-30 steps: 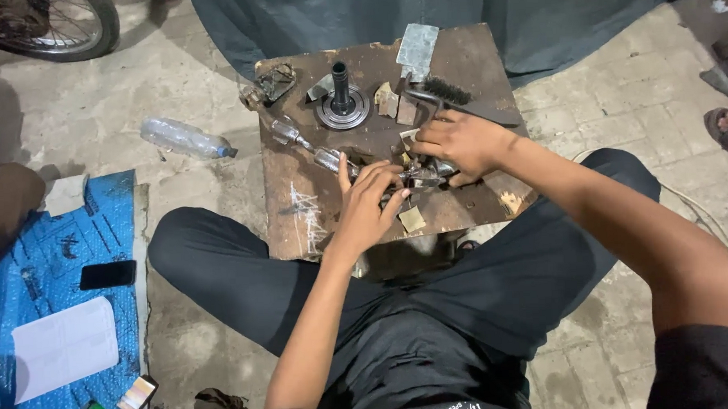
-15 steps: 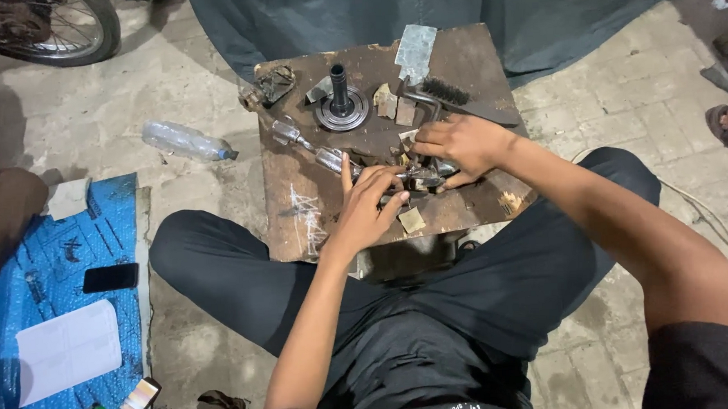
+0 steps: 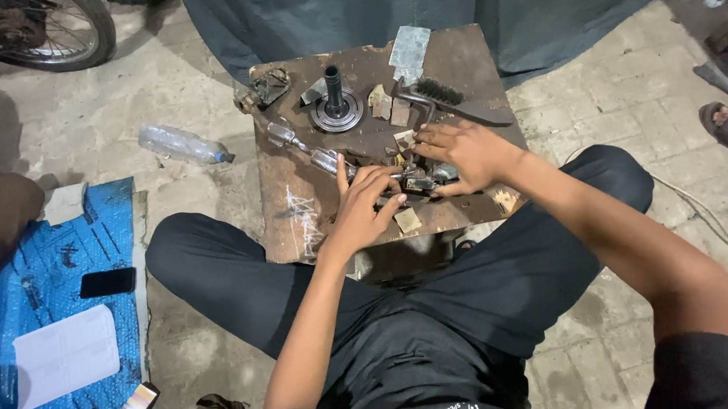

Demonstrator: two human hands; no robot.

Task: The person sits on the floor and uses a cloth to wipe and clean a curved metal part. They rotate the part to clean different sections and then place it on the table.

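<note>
I sit cross-legged on the floor at a low rusty metal table (image 3: 291,224). Both hands rest on a cluster of small metal parts (image 3: 416,180) near the table's front middle. My left hand (image 3: 366,210) lies over the parts from the left, index finger raised, fingers curled around a piece. My right hand (image 3: 464,153) presses down on the parts from the right, fingers spread toward the left. What exactly each hand grips is hidden under the fingers.
A round hub with an upright shaft (image 3: 336,107), a wire brush (image 3: 449,98), a metal sheet scrap (image 3: 410,51) and a small pedal-like part (image 3: 262,90) lie on the table. A plastic bottle (image 3: 180,145), blue tarp (image 3: 52,275), phone (image 3: 108,282), paper (image 3: 64,355) and bike wheel (image 3: 46,34) are to the left.
Both hands stay on the small metal parts with only slight finger movement; the view shifted a little.
</note>
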